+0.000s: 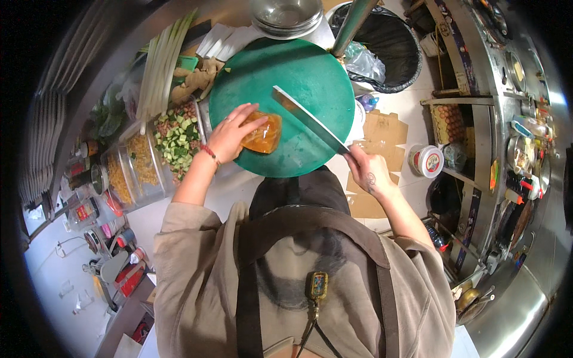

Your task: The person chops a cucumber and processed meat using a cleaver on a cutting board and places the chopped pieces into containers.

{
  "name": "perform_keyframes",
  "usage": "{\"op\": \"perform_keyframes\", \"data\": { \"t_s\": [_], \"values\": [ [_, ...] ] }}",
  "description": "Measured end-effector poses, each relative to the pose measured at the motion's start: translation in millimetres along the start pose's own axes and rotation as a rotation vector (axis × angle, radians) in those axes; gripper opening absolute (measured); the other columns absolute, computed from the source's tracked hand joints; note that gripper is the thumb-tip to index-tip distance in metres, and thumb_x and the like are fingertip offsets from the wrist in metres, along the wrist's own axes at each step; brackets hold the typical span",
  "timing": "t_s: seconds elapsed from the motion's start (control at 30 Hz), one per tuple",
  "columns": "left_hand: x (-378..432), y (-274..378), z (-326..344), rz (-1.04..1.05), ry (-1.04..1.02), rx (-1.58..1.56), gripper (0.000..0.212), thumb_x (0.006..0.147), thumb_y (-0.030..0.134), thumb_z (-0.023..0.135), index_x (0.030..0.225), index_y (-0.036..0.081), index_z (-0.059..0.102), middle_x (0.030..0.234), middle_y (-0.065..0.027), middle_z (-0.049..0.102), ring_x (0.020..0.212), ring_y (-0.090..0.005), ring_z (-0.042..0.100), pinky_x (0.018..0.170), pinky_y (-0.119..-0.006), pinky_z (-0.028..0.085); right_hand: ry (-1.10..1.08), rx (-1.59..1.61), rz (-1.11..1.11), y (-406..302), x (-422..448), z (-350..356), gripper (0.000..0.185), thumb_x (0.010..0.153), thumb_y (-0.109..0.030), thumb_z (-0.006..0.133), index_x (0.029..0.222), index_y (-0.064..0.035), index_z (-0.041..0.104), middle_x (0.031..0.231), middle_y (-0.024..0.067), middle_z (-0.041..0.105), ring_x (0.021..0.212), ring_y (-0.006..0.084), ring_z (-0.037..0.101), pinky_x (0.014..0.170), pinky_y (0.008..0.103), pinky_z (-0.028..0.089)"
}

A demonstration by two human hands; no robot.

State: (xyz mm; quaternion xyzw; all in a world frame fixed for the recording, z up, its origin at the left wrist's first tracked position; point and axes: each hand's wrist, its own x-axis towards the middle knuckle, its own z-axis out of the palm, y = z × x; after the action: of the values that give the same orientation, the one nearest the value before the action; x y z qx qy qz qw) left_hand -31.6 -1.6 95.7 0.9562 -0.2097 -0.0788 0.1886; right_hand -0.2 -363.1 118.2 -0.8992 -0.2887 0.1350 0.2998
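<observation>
A round green cutting board (313, 76) lies before me. My left hand (233, 134) rests with spread fingers on an orange-brown, glossy packet (264, 134) that looks like sealed food in clear plastic, near the board's left edge. My right hand (365, 168) grips a cleaver (311, 121) by its handle at the board's lower right. Its blade slants up and left across the board, apart from the packet. The handle is mostly hidden in my fingers.
Metal bowls (286, 15) stand beyond the board, a lined trash bin (394, 49) at upper right. Left are scallion stalks (163, 67), ginger root (197, 80), diced vegetables (179, 138) and plastic containers (134, 165). Flattened cardboard (380, 143) and a white tub (425, 161) lie right, beside a metal shelf unit.
</observation>
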Motion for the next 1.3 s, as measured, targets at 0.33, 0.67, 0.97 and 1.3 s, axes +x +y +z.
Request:
{"op": "perform_keyframes", "data": {
  "t_s": [0.33,0.67,0.97,1.3],
  "values": [
    [-14,36,61,-0.264,0.684,-0.097,0.032,0.083,0.010,0.060,0.111,-0.004,0.057,0.114,-0.0190,0.056,0.110,-0.0385,0.051,0.094,-0.043,0.042,-0.216,-0.353,-0.146,-56,57,-4,0.010,0.091,-0.015,0.050,0.094,-0.0063,0.045,0.069,0.0155,0.059,0.062,0.0360,0.062,0.054,0.0463,0.049],
    [-13,13,83,-0.271,0.768,-0.118,0.027,0.083,0.012,0.055,0.106,-0.001,0.058,0.113,-0.0181,0.056,0.108,-0.0383,0.052,0.093,-0.043,0.043,-0.403,-0.538,-0.295,-92,86,-31,0.014,0.085,-0.008,0.047,0.096,-0.0018,0.042,0.070,0.0189,0.059,0.063,0.0370,0.062,0.055,0.0452,0.050],
    [-13,9,86,-0.288,0.802,-0.231,0.027,0.079,0.012,0.058,0.104,0.000,0.059,0.111,-0.0171,0.057,0.108,-0.0369,0.052,0.094,-0.043,0.043,-0.787,-0.652,-0.079,-103,129,-25,0.016,0.085,-0.005,0.041,0.100,0.0012,0.038,0.079,0.0252,0.061,0.073,0.0414,0.063,0.061,0.0484,0.050],
    [-7,10,79,-0.324,0.866,-0.228,0.027,0.075,0.009,0.061,0.101,0.001,0.060,0.104,-0.0138,0.058,0.102,-0.0337,0.053,0.090,-0.041,0.044,-0.934,-0.541,-0.160,-118,182,7,0.016,0.089,-0.004,0.036,0.101,0.0063,0.036,0.083,0.0283,0.061,0.078,0.0441,0.062,0.065,0.0486,0.050]
  ]
}}
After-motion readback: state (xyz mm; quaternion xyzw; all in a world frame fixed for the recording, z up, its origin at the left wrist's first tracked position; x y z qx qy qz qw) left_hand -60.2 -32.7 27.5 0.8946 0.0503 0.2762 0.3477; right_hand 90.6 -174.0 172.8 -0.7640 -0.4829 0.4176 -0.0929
